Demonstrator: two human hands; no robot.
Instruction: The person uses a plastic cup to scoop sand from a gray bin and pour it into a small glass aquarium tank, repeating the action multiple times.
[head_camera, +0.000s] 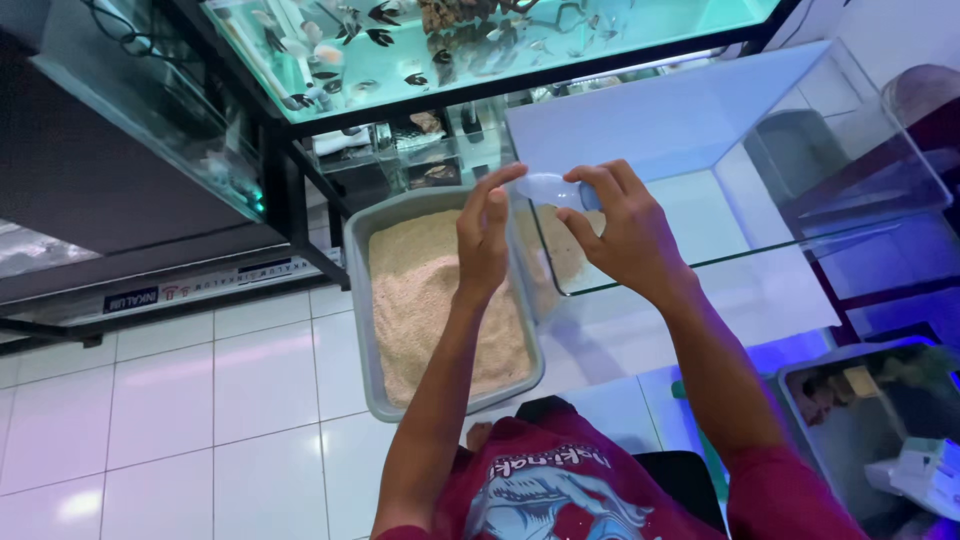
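- Over a white tiled floor, seen from a head cam looking down, two bare hands meet at centre frame.
- Right hand: fingers curled & closed around a small clear plastic bottle, gripping it from the right side; bottle lies roughly horizontal, tilted.
- Left hand: fingers mostly straight, thumb & fingertips touching the bottle's left end. Can't tell if it pinches a cap or just steadies it.
- Bottle sits above the near-left corner of an empty clear glass aquarium tank, w/ a thin patch of pale sand visible on the tank bottom below the hands.
- Just left of the tank, touching or nearly so: grey rectangular plastic tub filled w/ beige sand, resting on the floor.
- Behind, on a black metal rack: lit turquoise fish tank w/ several dark & pale fish.
- Bottom of frame: person's dark red printed shirt.
- Lower right: another grey tub w/ mixed small items, too blurred to ID.
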